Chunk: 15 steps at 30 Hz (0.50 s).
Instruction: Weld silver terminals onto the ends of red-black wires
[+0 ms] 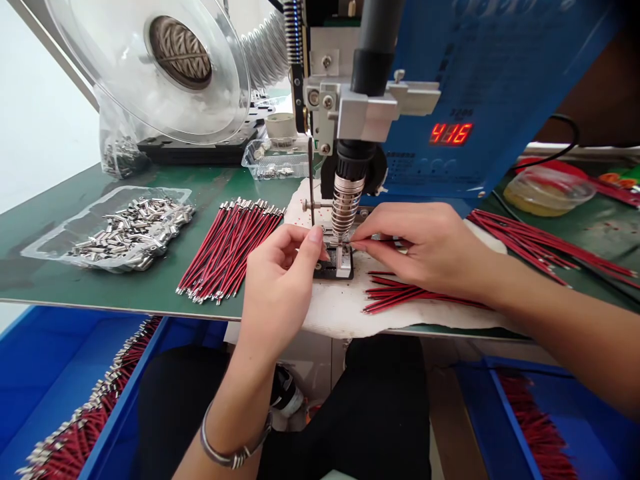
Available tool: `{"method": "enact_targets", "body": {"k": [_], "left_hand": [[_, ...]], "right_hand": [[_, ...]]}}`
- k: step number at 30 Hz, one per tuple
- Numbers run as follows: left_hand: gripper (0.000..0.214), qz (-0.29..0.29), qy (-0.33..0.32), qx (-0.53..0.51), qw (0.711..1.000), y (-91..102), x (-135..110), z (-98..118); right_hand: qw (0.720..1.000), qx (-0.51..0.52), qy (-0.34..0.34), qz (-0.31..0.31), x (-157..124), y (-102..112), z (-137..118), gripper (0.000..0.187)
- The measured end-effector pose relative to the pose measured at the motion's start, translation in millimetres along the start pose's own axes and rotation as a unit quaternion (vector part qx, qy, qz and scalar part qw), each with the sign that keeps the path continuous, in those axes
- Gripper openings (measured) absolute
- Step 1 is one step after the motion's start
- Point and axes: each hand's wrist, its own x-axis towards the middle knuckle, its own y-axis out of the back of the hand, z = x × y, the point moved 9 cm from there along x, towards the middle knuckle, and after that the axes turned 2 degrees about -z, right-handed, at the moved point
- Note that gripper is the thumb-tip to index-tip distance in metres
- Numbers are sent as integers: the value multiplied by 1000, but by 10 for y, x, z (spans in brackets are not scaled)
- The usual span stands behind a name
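A soldering machine's iron tip (342, 230) points down over a small metal fixture (343, 261). At the fixture's left side, my left hand (280, 277) is closed, thumb against fingertips; whatever they pinch is too small to make out. My right hand (430, 243) pinches a thin dark wire (396, 241) from the right, with its end close under the tip. Beneath the right hand, loose red-and-black wires (395, 293) lie on a white cloth (333, 310). Left of my left hand rests a pile of red-and-black wires with metal connectors (233, 247).
A clear tray (47, 248) of metal connectors stands on the green table (30, 207) at left. Behind it is a large clear reel (125, 80). The blue machine box (480, 80) displays 416. Blue bins (60, 367) with wires sit below the table edge.
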Motion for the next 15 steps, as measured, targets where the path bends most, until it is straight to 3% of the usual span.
{"method": "enact_targets", "body": {"k": [15], "left_hand": [[30,-5,3,-1,1000,-12,-12,6]], "right_hand": [[1000,2,-7,-5,-1,23,-19,14]]}}
